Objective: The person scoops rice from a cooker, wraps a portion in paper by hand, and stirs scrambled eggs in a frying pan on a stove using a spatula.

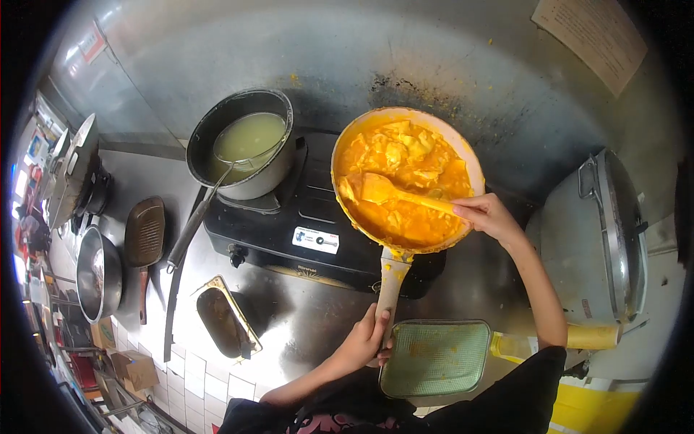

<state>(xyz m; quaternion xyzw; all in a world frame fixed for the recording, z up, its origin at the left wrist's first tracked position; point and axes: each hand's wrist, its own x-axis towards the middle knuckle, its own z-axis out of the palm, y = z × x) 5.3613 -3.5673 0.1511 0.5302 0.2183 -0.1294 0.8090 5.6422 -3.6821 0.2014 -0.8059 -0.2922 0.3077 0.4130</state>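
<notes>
My left hand [363,337] is wrapped round the pale handle [391,286] of a frying pan [473,168]. Orange-yellow egg in a wet sauce [412,155] covers the pan's floor, with soft lumps at the far side. In my right hand [489,218] is the end of a yellow-stained spatula [379,189], its broad blade lying in the egg. The pan is over the right side of a black two-burner gas stove [311,210]; whether it touches the burner is hidden beneath it.
A dark pot [199,173] of pale green liquid, with a strainer [246,165] in it, stands on the left burner. Nearer are a greasy metal tin [220,318] and a green tray [434,358]. A ridged pan [144,231] lies left; a large lidded pot [578,239] stands right.
</notes>
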